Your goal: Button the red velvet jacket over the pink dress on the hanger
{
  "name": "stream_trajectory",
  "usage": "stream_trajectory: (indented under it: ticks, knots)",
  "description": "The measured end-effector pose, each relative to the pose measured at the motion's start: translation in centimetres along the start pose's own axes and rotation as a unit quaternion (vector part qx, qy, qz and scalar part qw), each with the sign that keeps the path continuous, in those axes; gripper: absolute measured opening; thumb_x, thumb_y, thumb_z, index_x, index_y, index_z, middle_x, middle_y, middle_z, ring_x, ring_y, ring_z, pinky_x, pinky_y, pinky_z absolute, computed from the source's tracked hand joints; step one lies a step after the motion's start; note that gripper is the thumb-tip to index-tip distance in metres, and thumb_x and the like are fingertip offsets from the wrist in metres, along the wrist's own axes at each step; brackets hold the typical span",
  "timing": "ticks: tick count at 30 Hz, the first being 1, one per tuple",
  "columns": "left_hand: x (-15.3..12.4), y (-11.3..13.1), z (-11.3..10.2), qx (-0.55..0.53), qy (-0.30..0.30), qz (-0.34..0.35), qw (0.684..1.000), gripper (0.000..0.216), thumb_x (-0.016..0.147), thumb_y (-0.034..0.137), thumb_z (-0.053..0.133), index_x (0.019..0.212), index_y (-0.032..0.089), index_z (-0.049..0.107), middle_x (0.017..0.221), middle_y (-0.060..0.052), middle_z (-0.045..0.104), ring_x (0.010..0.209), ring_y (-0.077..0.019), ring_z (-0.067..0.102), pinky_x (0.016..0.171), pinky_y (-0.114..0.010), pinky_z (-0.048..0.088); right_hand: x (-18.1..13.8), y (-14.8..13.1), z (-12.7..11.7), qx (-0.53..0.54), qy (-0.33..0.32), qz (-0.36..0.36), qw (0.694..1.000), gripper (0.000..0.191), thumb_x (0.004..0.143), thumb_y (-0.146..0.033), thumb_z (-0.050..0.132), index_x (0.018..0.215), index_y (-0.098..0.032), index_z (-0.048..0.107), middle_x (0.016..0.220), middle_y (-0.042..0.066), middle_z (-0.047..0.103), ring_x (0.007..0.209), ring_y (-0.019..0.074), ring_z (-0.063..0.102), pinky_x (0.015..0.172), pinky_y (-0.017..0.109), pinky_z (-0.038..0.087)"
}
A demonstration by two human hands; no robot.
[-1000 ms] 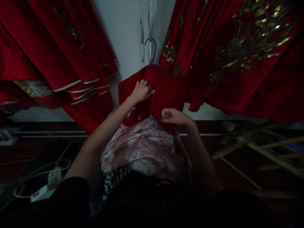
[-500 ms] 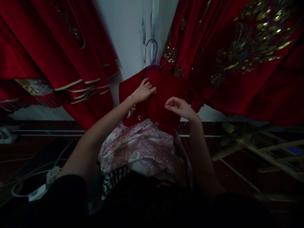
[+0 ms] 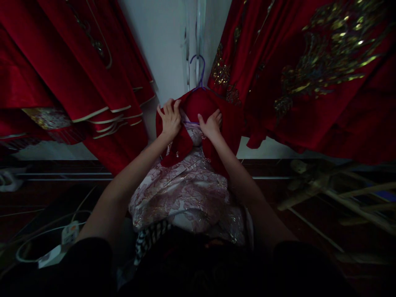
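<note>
A small red jacket (image 3: 230, 119) hangs on a purple hanger (image 3: 199, 68) against the white wall, over a pink floral brocade dress (image 3: 188, 192). My left hand (image 3: 169, 117) grips the jacket's left front edge near the collar. My right hand (image 3: 212, 123) grips the right front edge. The two hands hold the front apart, and the pink dress shows between them.
Red garments with cream trim (image 3: 93, 99) hang at the left. A red robe with gold embroidery (image 3: 321, 66) hangs at the right. A white power strip with cables (image 3: 58, 247) lies on the dark floor at the lower left. Wooden bars (image 3: 340, 194) stand at the right.
Both hands have moved up to the jacket's collar. The right hand left the lower front, and the jacket's front is now spread apart, baring the pink dress.
</note>
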State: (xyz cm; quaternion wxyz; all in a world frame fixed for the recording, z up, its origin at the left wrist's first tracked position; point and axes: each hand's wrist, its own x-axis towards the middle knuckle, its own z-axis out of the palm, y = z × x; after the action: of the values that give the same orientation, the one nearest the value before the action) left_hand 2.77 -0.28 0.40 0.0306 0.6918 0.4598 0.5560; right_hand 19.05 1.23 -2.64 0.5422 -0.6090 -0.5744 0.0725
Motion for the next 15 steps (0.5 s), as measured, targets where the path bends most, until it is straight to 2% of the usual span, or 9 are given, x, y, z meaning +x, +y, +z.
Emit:
stream_trajectory:
  ticks: [4, 8, 10, 13, 15]
  knots:
    - [1.0, -2.9, -1.7, 0.065, 0.032, -0.055, 0.996, 0.052, 0.079, 0.018, 0.058, 0.13, 0.015, 0.05, 0.147, -0.022, 0.035, 0.139, -0.0402, 0.027, 0.114, -0.058, 0.016, 0.8, 2.3, -2.8, -0.074, 0.008, -0.031, 0.997, 0.075, 0.093, -0.053, 0.039, 0.138, 0.007, 0.029, 0.145, 0.037, 0.032, 0.141, 0.038, 0.032, 0.115, 0.054, 0.026]
    - [3.5, -6.8, -3.0, 0.075, 0.011, -0.122, 0.99, 0.045, 0.074, 0.016, 0.063, 0.119, 0.017, 0.058, 0.131, -0.021, 0.052, 0.132, -0.0402, 0.039, 0.112, -0.057, 0.023, 3.1, 3.4, -5.9, -0.105, 0.001, -0.032, 0.994, 0.052, 0.098, -0.038, 0.026, 0.129, -0.001, 0.044, 0.132, 0.031, 0.051, 0.131, 0.034, 0.048, 0.11, 0.051, 0.035]
    - [5.0, -8.2, -3.7, 0.081, 0.011, -0.155, 0.985, 0.036, 0.073, 0.015, 0.065, 0.108, 0.021, 0.063, 0.119, -0.017, 0.061, 0.129, -0.0381, 0.045, 0.112, -0.054, 0.025, 4.3, 3.7, -7.2, -0.12, 0.01, -0.006, 0.993, 0.045, 0.098, -0.035, 0.027, 0.122, -0.005, 0.05, 0.122, 0.029, 0.059, 0.125, 0.0343, 0.054, 0.106, 0.052, 0.039]
    - [6.8, -9.0, -4.6, 0.105, 0.02, -0.194, 0.975, 0.027, 0.074, 0.015, 0.066, 0.1, 0.022, 0.066, 0.11, -0.012, 0.066, 0.123, -0.035, 0.051, 0.109, -0.052, 0.031, 5.6, 4.1, -8.6, -0.167, 0.008, 0.021, 0.986, 0.036, 0.095, -0.029, 0.038, 0.117, -0.006, 0.055, 0.117, 0.028, 0.061, 0.121, 0.035, 0.056, 0.104, 0.052, 0.04]
    - [7.4, -8.9, -5.2, 0.104, -0.018, -0.233, 0.967, 0.017, 0.078, 0.016, 0.066, 0.095, 0.016, 0.066, 0.102, -0.01, 0.067, 0.117, -0.0319, 0.056, 0.106, -0.048, 0.036, 6.2, 4.4, -9.4, -0.206, -0.02, 0.025, 0.978, 0.032, 0.092, -0.024, 0.044, 0.114, -0.006, 0.058, 0.117, 0.027, 0.062, 0.12, 0.0347, 0.057, 0.102, 0.05, 0.042]
